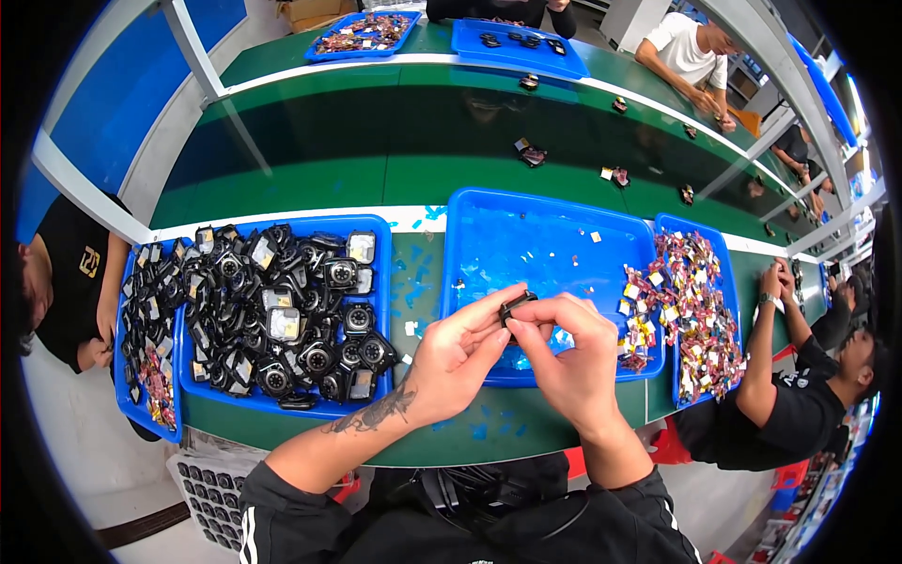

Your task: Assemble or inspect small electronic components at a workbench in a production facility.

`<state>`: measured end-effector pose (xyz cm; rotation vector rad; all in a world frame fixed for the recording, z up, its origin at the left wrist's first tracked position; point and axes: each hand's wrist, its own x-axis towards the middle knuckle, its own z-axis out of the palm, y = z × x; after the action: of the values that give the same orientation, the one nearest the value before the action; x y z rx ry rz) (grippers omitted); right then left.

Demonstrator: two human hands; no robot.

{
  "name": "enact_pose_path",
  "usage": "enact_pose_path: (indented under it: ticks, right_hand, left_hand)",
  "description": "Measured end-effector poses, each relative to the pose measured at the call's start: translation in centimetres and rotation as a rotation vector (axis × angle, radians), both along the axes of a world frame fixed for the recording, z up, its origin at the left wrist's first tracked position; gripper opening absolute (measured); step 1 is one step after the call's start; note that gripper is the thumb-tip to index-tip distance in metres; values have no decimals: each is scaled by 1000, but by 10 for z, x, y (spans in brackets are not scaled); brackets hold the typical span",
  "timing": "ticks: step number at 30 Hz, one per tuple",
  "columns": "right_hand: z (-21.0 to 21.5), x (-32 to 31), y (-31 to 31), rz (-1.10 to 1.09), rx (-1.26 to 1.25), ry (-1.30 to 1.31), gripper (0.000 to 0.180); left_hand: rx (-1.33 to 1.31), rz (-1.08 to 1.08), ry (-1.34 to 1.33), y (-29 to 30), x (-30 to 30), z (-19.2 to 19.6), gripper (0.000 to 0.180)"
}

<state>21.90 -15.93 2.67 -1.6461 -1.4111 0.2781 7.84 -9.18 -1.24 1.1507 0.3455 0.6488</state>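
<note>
Both my hands meet over the blue tray [526,235] in front of me. Between them is a small black watch case [517,305], seen nearly edge-on and partly covered by fingers. My left hand [453,355] pinches it from the left with thumb and fingers. From the right, my right hand [570,350] has thumb and forefinger closed on the same piece. Bits of clear blue film and a few scraps lie in the tray, and small wired parts [639,324] are heaped along its right side. To the left, black watch cases [282,324] fill another blue tray.
A narrow blue tray of wired parts [700,310] stands at right, another mixed tray [150,329] at far left. Small assemblies [531,152] lie on the green conveyor [329,141] beyond. Co-workers sit at both sides and across. Below left is a compartment tray [211,498].
</note>
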Motion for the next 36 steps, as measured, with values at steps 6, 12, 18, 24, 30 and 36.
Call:
enact_pose_path:
  ticks: [6,12,18,24,30,36]
  right_hand:
    - [1,2,0,23,28,-102,10]
    - [4,1,-1,-8,-46,-75,9]
    - [1,5,-2,13,-4,-181,7]
    - [-3,2,-3,-10,-13,-28,8]
    - [-3,3,-2,-12,-7,-52,8]
    - [3,4,-4,4,-88,-55,11]
  left_hand:
    - [34,69,13,-4,2,1,45]
    - [36,46,48,-4,1,-1,46]
    - [43,34,23,-4,2,-1,46]
    - [16,89,-72,-7,6,-6,47]
    - [4,83,-37,-7,4,-4,46]
    - [82,25,97,-6,-1,-4,45]
